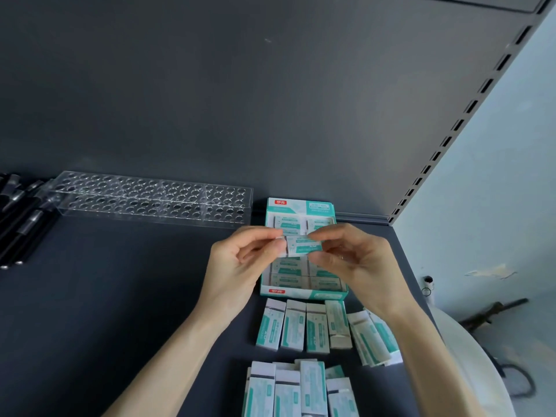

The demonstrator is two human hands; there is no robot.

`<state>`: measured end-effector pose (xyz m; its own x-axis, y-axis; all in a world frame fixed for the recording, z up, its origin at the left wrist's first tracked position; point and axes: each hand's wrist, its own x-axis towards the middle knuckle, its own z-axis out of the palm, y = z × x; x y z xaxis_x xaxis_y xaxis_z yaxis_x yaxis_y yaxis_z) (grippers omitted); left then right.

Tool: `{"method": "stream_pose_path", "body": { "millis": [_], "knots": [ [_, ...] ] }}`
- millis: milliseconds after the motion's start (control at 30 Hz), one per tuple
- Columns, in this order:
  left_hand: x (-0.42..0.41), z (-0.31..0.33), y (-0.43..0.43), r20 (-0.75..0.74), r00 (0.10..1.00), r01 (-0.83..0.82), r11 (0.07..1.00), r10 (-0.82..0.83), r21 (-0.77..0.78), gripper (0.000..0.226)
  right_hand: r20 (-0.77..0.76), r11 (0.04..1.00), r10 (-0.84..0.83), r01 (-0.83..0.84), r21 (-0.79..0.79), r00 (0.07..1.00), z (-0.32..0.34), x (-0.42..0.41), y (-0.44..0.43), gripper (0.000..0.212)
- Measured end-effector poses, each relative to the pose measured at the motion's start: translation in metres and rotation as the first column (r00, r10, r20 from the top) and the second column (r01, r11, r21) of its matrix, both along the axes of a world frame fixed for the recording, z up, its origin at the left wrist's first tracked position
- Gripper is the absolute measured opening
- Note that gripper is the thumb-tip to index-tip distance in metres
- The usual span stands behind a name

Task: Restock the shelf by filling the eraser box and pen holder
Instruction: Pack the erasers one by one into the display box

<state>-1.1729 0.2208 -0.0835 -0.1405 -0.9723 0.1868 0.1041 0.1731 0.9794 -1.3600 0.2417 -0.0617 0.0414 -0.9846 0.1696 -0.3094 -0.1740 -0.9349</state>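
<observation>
Erasers (pixel 301 389) lie nearest; left hand (pixel 237 266) and right hand (pixel 358 260) pinch one eraser (pixel 302 245) (apparently endwise) over eraser box (pixel 304 293).

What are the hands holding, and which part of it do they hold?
One small rectangular eraser in a white-and-teal sleeve. The left hand pinches its left end, the right hand its right end.
</observation>
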Motion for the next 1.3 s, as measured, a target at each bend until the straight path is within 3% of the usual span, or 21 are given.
{"method": "stream_pose_path", "body": {
  "millis": [133, 200, 367, 600, 800, 1000, 1300],
  "knots": [
    [0.001, -0.007, 0.003, 0.451, 0.892, -0.017, 0.998, 0.042, -0.060, 0.062, -0.273, 0.973, -0.220, 0.191, -0.129, 0.937, -0.008, -0.015, -0.005, 0.020],
    [-0.001, -0.005, 0.007, 0.525, 0.851, 0.001, 0.999, -0.022, 0.041, 0.081, -0.409, 0.947, -0.311, 0.242, -0.212, 0.858, -0.010, -0.020, -0.009, 0.019],
    [-0.002, -0.005, 0.009, 0.579, 0.809, 0.103, 0.994, -0.101, 0.028, 0.079, -0.593, 0.924, -0.371, 0.220, -0.313, 0.715, -0.019, -0.021, -0.017, 0.020],
    [-0.002, -0.006, 0.007, 0.559, 0.823, 0.100, 0.995, -0.099, 0.029, 0.078, -0.667, 0.933, -0.339, 0.147, -0.328, 0.664, -0.025, -0.016, -0.030, 0.017],
    [-0.003, -0.010, 0.006, 0.575, 0.814, 0.066, 0.996, -0.084, 0.052, 0.085, -0.693, 0.968, -0.248, 0.143, -0.207, 0.677, -0.025, -0.013, -0.035, 0.015],
    [-0.003, -0.014, 0.006, 0.584, 0.807, 0.062, 0.996, -0.091, 0.069, 0.097, -0.657, 0.958, -0.281, 0.160, -0.239, 0.699, -0.026, -0.007, -0.038, 0.015],
    [-0.002, -0.003, 0.008, 0.609, 0.788, 0.065, 0.995, -0.094, 0.069, 0.092, -0.619, 0.954, -0.290, 0.172, -0.245, 0.730, -0.022, -0.005, -0.025, 0.014]
  ]
}}
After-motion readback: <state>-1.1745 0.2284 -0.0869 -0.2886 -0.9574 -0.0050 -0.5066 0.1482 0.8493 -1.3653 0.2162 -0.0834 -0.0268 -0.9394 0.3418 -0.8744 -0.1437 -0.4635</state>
